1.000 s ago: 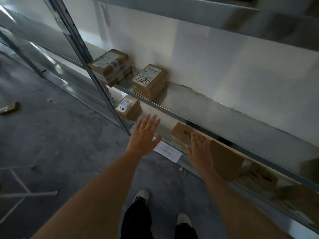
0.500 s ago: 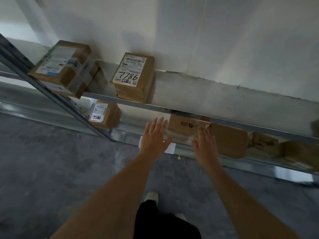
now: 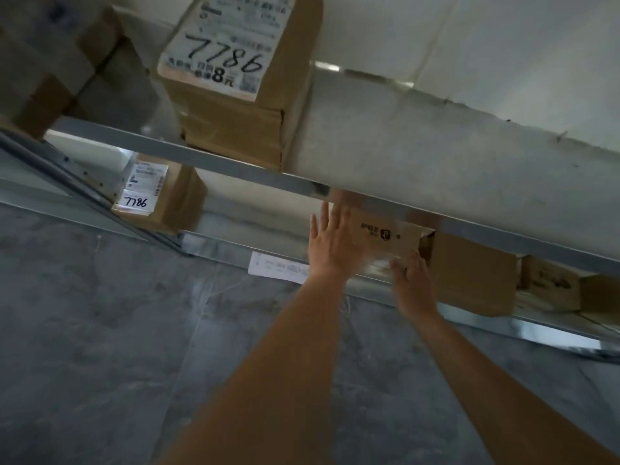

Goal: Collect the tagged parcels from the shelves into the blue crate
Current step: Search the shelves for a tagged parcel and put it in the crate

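Cardboard parcel (image 3: 385, 239) flanked by both outstretched hands: left hand (image 3: 330, 250) fingers straight, right hand (image 3: 411, 283) fingers touching.

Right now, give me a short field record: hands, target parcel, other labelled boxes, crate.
left hand: left hand, fingers straight, flat against the brown cardboard box with black printed logo
right hand: right hand, fingers on that box's lower right edge
target shelf: lower metal shelf
labelled boxes: 7786 cardboard box on upper shelf; smaller 7786 box below
blue crate: not in view
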The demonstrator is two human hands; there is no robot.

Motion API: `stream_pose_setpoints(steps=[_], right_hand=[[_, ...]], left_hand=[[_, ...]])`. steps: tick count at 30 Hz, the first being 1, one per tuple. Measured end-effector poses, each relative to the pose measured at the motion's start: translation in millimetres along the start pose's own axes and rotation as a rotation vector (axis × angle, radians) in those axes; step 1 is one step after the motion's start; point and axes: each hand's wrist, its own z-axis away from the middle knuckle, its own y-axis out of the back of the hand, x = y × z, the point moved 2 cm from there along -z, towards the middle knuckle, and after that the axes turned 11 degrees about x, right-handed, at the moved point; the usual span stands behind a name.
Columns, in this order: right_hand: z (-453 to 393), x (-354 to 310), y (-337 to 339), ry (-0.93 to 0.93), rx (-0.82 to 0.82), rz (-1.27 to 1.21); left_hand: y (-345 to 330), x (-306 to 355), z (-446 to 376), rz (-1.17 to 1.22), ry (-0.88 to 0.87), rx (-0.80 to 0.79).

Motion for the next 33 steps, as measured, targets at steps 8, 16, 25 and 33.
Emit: stream_pose_setpoints(steps=[8,16,25,33], right_hand=[[-36.5,18.7,-24.3,-0.057,0.041,-0.049],[-63.4,35.3,-33.7,-0.211,0.062,-0.152],[-72.0,42.0,-40.0,-0.581,0.039,-0.507],[-70.0,44.3,-6.2,-0.569,0.217,-0.674]], left_hand=[[-48.3,-32.3,-28.5,0.013,0.042,0.017],[-73.3,-41.2,-24.2,0.340,0.242,0.002],[-82.8,-32.5,-19.2,0.763,0.547,-0.022],[-68.1,-39.3,-26.6,0.853,0.634,0.131]])
